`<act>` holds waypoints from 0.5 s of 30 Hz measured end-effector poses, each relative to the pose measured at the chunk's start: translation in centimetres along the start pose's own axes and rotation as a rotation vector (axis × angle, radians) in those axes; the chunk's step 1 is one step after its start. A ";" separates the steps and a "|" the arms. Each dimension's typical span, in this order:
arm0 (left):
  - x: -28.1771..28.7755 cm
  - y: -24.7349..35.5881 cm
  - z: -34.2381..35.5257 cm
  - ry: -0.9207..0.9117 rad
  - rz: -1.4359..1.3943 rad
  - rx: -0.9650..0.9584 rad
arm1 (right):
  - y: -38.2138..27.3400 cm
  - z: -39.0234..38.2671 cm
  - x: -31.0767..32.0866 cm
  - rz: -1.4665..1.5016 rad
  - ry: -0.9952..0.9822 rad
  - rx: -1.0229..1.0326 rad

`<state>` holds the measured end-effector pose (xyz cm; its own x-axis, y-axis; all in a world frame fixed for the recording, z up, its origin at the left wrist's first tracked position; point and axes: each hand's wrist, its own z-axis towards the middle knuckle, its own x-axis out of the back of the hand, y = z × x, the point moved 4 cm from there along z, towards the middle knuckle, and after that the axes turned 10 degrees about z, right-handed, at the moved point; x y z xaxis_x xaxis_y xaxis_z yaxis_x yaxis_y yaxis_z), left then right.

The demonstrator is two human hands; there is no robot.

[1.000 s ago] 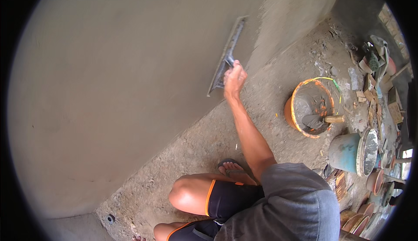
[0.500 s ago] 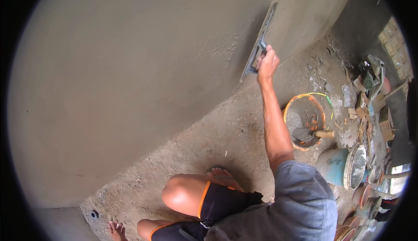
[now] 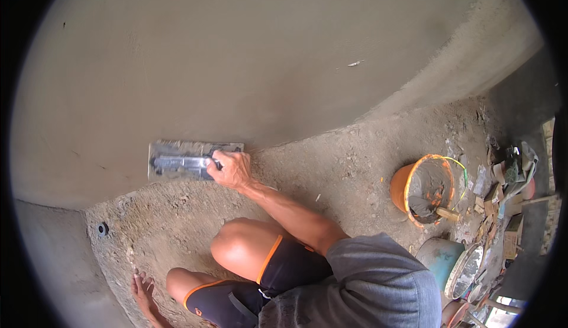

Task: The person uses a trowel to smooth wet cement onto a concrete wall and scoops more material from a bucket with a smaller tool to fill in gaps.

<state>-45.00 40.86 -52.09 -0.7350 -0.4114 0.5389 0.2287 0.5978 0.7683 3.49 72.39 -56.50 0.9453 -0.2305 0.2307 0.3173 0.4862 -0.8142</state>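
My right hand (image 3: pixel 232 171) is wrapped round the handle of a plastering trowel (image 3: pixel 168 162). The trowel's long, mortar-smeared blade lies along the foot of the grey plastered wall (image 3: pixel 266 73); the side with the handle faces me. Down at the lower left, my left hand (image 3: pixel 142 286) is held over the dirt floor (image 3: pixel 195 206) with its fingers apart and nothing visible in them. A small dark ring-shaped piece (image 3: pixel 103 229) sits on the floor close to that hand, by the wall corner.
An orange bucket (image 3: pixel 402 189) with wet mortar stands to my right, a wooden-handled pointing trowel (image 3: pixel 448 214) resting in it. Nearer is a teal bucket (image 3: pixel 435 257) with a mortar-crusted rim. Cardboard and rubble (image 3: pixel 488 203) are strewn along the far right.
My right hand has brought the trowel left and down along the wall, turning the blade from steep to nearly level. My left hand has lifted slightly. The view has shifted too.
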 end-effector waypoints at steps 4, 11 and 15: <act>5.3 -5.8 -3.3 0.161 -0.040 0.180 | -2.7 -1.4 3.1 0.046 0.002 -0.012; 4.8 -9.0 -5.3 0.174 -0.186 0.148 | 3.3 -9.2 12.4 -0.345 -0.873 -0.223; 2.9 -8.0 -7.5 0.165 -0.160 0.178 | 5.5 -10.3 7.8 -0.472 -1.096 -0.077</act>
<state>-44.18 29.77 -54.12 -0.6359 -0.6076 0.4759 -0.0081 0.6218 0.7831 11.86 64.54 -64.67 0.3103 0.4871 0.8164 0.6804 0.4860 -0.5486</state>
